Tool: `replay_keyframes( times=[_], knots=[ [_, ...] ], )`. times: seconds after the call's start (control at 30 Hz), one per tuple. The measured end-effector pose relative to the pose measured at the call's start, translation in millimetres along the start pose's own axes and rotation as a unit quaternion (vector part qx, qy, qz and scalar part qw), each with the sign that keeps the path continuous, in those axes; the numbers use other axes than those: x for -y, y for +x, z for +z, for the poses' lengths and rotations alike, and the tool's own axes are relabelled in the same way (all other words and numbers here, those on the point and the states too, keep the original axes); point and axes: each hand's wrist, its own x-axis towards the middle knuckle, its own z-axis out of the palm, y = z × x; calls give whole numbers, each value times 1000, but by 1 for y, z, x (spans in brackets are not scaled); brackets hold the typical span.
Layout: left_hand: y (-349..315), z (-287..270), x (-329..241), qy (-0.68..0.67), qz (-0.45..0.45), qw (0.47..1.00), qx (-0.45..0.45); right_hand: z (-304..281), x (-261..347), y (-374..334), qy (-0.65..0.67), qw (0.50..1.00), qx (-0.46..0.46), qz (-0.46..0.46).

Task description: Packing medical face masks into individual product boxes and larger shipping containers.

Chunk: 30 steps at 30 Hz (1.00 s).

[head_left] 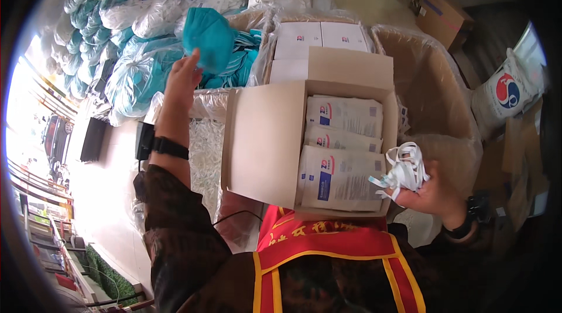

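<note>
Right, from the head cam I've got both hands up and busy. Left hand (pixel 182 76) is raised high w/ the fingers pinched shut on a teal mask (pixel 209 38), holding it by its lower edge so the body of it stands up clear of the pile. My guess is it's lifted that way to keep it apart from the others. A black wristband (pixel 170 148) sits on that forearm.

Right hand (pixel 430 193) is palm-up, low on the right, fingers curled loosely round a bundle of white straps (pixel 404 169); closed enough to keep them, not a tight fist. Cupped like that the loose loops can't slide off, which seems the reason for the palm-up hold.

Between the hands, in front of the person's chest, is an open cardboard box (pixel 263 143), flaps folded out to left and back so the inside stays reachable. Inside lie flat white packets (pixel 342 175) w/ blue print, stacked overlapping, filling the right part of the box.

Behind the box: a second carton of white boxes (pixel 322 38), and to the right a big carton lined w/ clear plastic (pixel 421 79). Top left are heaps of clear bags of teal masks (pixel 117 26), right behind the lifted mask, so stock is near the left hand. A white sack (pixel 506 93) leans far right. The person wears a red sash w/ yellow trim (pixel 328 248).
</note>
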Motion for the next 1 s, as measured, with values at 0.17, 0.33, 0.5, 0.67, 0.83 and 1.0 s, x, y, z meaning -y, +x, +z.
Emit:
replay_keyframes(
  times=[0.17, 0.33, 0.5, 0.67, 0.83, 1.0],
  knots=[
    [-64, 63, 11, 12, 47, 992, 113, 9, -22, 25, 207, 977, -21, 39],
    [-208, 112, -1, 13, 118, 934, 338, 45, -20, 66, 389, 917, 33, 83],
    [-266, 138, -10, 178, 319, 899, 241, 90, 3, 83, 331, 938, 86, 54],
    [-261, 123, 9, 202, 292, 899, 257, 101, 5, 69, 380, 904, 171, 98],
    [-266, 107, 9, 162, 298, 918, 207, 117, 15, 60, 247, 950, 166, -93],
    [-224, 35, 24, 243, 347, 900, -102, 103, 25, 51, 134, 967, 91, -198]
  ],
)
